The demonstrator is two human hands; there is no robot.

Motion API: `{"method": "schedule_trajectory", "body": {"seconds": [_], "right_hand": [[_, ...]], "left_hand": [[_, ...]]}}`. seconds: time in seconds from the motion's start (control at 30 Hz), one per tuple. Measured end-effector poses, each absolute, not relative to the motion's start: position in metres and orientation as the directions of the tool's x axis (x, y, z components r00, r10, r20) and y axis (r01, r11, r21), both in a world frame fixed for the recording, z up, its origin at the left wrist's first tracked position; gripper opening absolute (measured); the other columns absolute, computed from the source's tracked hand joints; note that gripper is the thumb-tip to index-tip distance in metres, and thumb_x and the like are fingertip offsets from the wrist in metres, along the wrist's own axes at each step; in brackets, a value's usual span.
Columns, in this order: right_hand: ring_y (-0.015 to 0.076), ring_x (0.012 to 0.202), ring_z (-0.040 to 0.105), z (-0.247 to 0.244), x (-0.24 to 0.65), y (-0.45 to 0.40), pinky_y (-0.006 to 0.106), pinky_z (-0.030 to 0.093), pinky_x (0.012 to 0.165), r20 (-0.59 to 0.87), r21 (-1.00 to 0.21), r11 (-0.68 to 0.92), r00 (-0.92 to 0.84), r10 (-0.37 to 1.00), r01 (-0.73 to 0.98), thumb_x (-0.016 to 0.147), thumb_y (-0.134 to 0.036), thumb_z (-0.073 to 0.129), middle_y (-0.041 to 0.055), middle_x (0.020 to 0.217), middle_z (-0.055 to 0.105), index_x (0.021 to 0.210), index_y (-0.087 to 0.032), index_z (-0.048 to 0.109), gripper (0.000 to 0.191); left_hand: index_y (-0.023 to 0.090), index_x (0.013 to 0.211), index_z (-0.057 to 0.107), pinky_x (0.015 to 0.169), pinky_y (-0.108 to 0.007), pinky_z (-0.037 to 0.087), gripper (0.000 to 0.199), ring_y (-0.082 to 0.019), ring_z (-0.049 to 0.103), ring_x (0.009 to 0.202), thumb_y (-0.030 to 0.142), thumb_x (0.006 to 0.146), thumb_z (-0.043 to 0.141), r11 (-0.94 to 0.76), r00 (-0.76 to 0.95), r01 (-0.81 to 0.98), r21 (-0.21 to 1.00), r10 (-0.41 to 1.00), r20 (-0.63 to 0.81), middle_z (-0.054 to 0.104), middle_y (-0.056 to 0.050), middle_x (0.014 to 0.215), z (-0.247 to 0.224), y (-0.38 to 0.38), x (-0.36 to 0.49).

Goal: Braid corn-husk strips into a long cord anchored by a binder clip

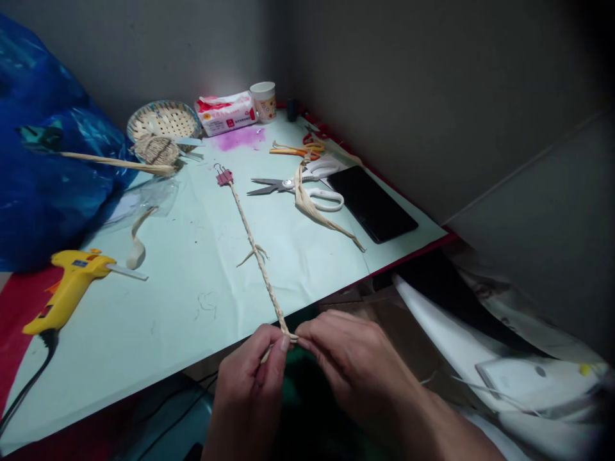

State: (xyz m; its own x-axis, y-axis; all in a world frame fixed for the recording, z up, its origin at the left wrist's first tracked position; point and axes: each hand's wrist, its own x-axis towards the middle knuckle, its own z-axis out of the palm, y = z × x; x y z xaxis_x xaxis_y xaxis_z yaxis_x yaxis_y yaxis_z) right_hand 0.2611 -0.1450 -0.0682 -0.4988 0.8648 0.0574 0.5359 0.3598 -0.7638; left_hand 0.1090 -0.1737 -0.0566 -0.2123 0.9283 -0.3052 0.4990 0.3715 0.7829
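Note:
A thin braid (262, 266) of pale, straw-like strands runs from a pink binder clip (223, 177) on the table down to the near edge, with a few loose ends sticking out midway. My left hand (259, 365) pinches its near end between thumb and forefinger. Close beside it, my right hand (350, 352) is closed on strands that come out sideways from the braid's end. The strands' lower ends are hidden by my hands. Beyond the braid lie white-handled scissors (288, 185) with spread blades, and a twisted bundle of pale strips (312, 214) lies across their handles.
A yellow glue gun (72, 288) lies at left near a blue plastic bag (43, 166). A woven basket (163, 118), twine ball (157, 150), tissue pack (225, 114) and paper cup (264, 102) stand along the back. A black phone (372, 203) and orange-handled tool (298, 152) lie at right.

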Motion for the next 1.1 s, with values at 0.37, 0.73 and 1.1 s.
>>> {"method": "schedule_trajectory", "body": {"seconds": [0.37,0.73,1.1], "right_hand": [[0.0155,0.056,0.049,-0.066,0.247,-0.175,0.031,0.030,0.049,0.515,-0.345,0.569,-0.357,0.779,0.746,0.089,-0.015,0.047,0.0008,0.064,0.062,0.092,-0.018,0.067,0.020],[0.0134,0.053,0.058,-0.100,0.240,-0.193,0.028,0.041,0.050,0.635,-0.411,0.635,-0.295,0.714,0.654,0.090,-0.014,0.047,0.0011,0.071,0.071,0.105,-0.016,0.063,0.022],[0.0151,0.072,0.061,-0.071,0.241,-0.162,0.025,0.049,0.068,0.247,-0.784,0.477,-0.506,0.827,0.397,0.096,-0.021,0.045,0.0012,0.079,0.066,0.093,-0.021,0.059,0.014]], "left_hand": [[0.020,0.063,0.059,0.054,-0.019,0.035,0.024,-0.011,0.045,0.055,0.035,0.081,0.060,0.335,-0.228,0.320,0.886,0.935,-0.271,0.051,0.005,0.055,-0.065,-0.175,0.114],[0.014,0.069,0.063,0.044,-0.016,0.018,0.031,-0.003,0.025,0.044,0.044,0.076,0.069,0.499,-0.099,-0.269,0.824,0.836,-0.539,0.036,0.008,0.051,-0.077,-0.184,0.109],[0.022,0.069,0.057,0.065,-0.024,0.038,0.027,-0.014,0.051,0.065,0.033,0.092,0.047,0.172,-0.247,0.401,0.900,0.966,-0.075,0.053,0.003,0.068,-0.064,-0.196,0.104]]}}
